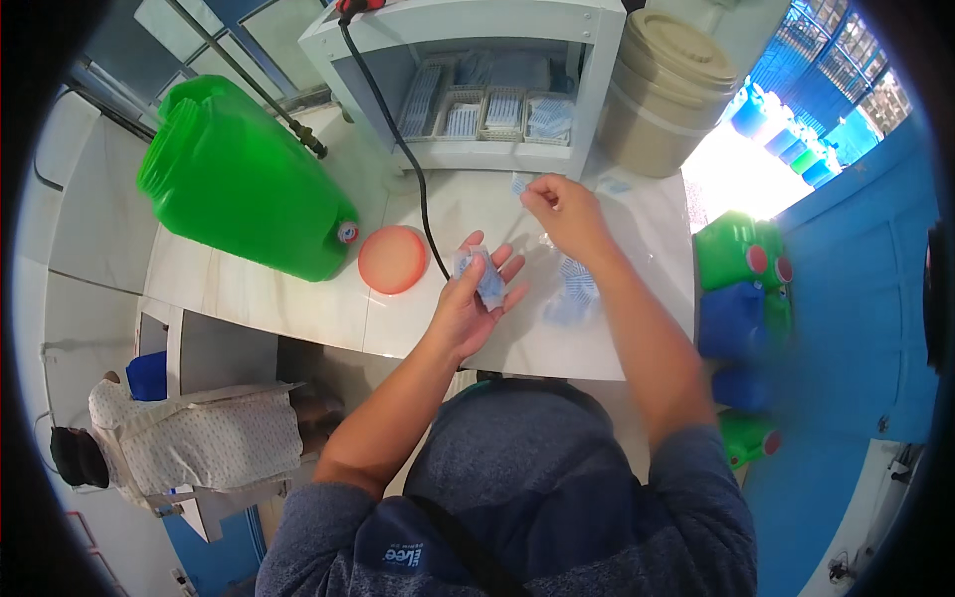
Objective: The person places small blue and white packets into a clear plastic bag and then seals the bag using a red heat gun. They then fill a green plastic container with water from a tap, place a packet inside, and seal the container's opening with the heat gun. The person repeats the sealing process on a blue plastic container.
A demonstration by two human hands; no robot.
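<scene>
My left hand (464, 317), palm up, holds a small stack of clear plastic pieces with blue print (489, 285) under the thumb. Above the white tiled counter (321, 317), my right hand (571, 218) pinches a single printed plastic piece (519, 182) between thumb and fingertips. A loose pile of similar blue-printed pieces (576, 287) lies on the counter beside my right forearm. One more piece (613, 184) rests farther back, near the beige bucket. What the print says is too small to tell.
A white shelf unit (462, 22) with baskets of blue-and-white packs (503, 116) stands behind. Green jug (246, 186), round orange-rimmed lid (392, 260) and black cable (395, 134) are left. Lidded beige bucket (664, 97) and several jugs (731, 321) are right. A person (201, 440) is at lower left.
</scene>
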